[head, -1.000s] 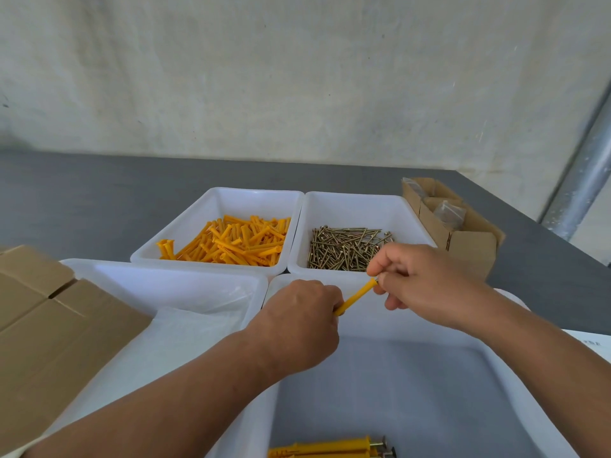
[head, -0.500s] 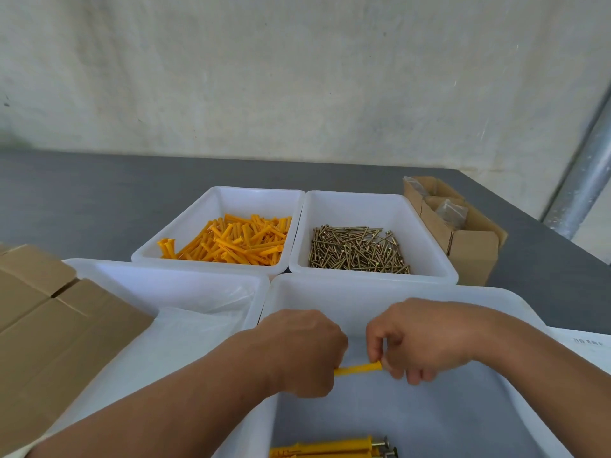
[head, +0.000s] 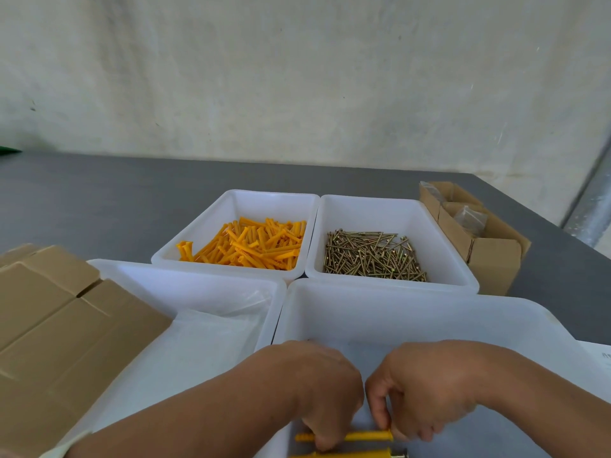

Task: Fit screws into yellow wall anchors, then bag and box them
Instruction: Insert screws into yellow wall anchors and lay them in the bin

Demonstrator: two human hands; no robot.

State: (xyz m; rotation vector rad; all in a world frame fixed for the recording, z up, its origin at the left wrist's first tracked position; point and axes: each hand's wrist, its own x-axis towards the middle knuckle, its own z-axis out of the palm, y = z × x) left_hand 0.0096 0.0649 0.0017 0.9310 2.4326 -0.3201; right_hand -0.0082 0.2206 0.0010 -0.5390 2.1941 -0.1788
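Dropped toward 6 o'clock since a second ago: both hands, raised and farther out then, now low inside the large white plastic tray (head: 396, 312) at the near edge of view. Tilted then, level now: the yellow plastic wall anchor (head: 363, 436) held between them, lying roughly 9-to-3 just above the tray floor. Curled over its 9 o'clock part: left hand (head: 325, 395), fingertips pinching the shaft. Curled at its 3 o'clock end: right hand (head: 426, 391), thumb and forefinger nipping the collar. Screw inside that anchor or not: cannot tell, fingers in the way. Just toward 6 o'clock of it, cut by the bottom of the view, a second yellow anchor (head: 350, 455) lying on the tray floor, metal screw head (head: 400, 453) showing at its 3 o'clock end.

Off at 12 o'clock from the hands, two smaller bins side by side and touching: white plastic anchor tray (head: 231, 197) heaped with loose yellow anchors (head: 251, 247), and on its 3 o'clock side white plastic screw tray (head: 393, 202) holding a pile of brass-coloured screws (head: 370, 257). At 9 o'clock of the large tray, touching it, another white tray (head: 185, 268) with clear plastic bags (head: 215, 328) lying flat inside. Covering that tray's 9 o'clock side, a closed brown cardboard box (head: 59, 328). Out at 2 o'clock, just beside the screw tray, a small open cardboard carton (head: 496, 259) with clear bags (head: 469, 218) inside. Underneath everything, a dark grey desk (head: 99, 200), set against a pale plaster wall (head: 297, 77).
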